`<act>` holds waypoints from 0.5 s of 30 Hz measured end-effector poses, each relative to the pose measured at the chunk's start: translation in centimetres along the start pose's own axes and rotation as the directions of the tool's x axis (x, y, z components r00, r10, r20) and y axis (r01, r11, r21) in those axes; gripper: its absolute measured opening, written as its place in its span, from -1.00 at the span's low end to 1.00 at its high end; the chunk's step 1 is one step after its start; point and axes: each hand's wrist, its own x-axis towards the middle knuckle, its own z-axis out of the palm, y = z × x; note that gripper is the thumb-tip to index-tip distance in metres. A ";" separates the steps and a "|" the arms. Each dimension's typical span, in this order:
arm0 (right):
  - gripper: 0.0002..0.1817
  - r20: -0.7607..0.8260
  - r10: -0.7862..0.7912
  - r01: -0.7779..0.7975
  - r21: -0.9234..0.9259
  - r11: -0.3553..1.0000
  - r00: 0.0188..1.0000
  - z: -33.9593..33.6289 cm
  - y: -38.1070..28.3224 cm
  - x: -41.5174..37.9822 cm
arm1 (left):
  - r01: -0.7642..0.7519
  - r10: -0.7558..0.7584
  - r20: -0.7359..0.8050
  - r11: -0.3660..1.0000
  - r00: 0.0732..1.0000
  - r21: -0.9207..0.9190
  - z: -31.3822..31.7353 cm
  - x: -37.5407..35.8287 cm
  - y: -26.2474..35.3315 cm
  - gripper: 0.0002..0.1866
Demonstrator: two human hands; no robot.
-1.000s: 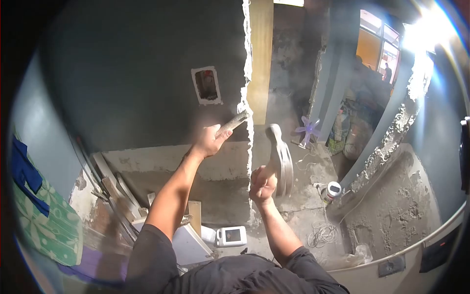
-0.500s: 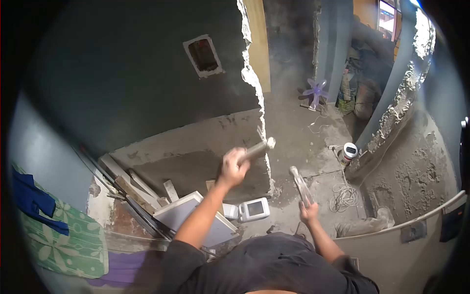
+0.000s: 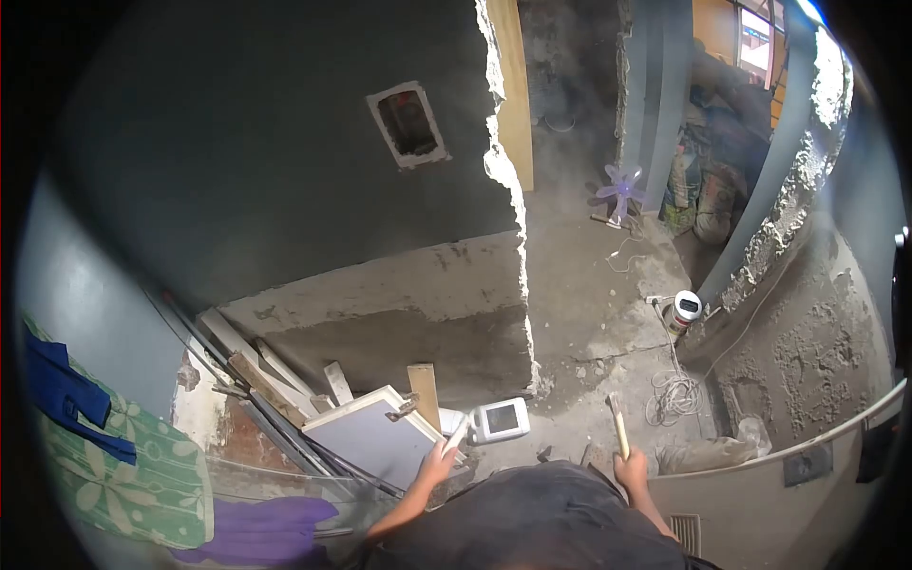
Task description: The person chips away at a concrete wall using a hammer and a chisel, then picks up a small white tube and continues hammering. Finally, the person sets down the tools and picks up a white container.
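Note:
Low and left of centre, my left hand (image 3: 439, 465) is closed around a short, pale chisel-like bar (image 3: 459, 433), its tip pointing up and right. It is in front of the white panel (image 3: 366, 437) and beside a white device with a dark screen (image 3: 500, 420). Farther right, my right hand (image 3: 631, 467) grips the pale wooden handle of a hammer (image 3: 619, 429), with its small dark head uppermost over the concrete floor. Both tools are apart from the broken white wall edge (image 3: 521, 228).
Boards and pipes (image 3: 275, 385) lean at the left. A coiled white cord (image 3: 674, 397) lies on the floor near a white-topped canister (image 3: 686, 306). Beyond is a purple fan (image 3: 620, 188). Green patterned cloth (image 3: 123, 465) hangs lower left.
My left hand has come down and back from the wall edge with the bar. The right hand has moved slightly right and down, still holding the hammer. The view has shifted slightly.

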 end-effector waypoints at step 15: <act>-0.74 -0.325 -0.261 0.395 0.471 0.789 0.909 -7.3 -23.3 4.8 | -0.825 0.840 -0.239 0.532 0.487 0.190 -17.4 16.0 40.3 -0.50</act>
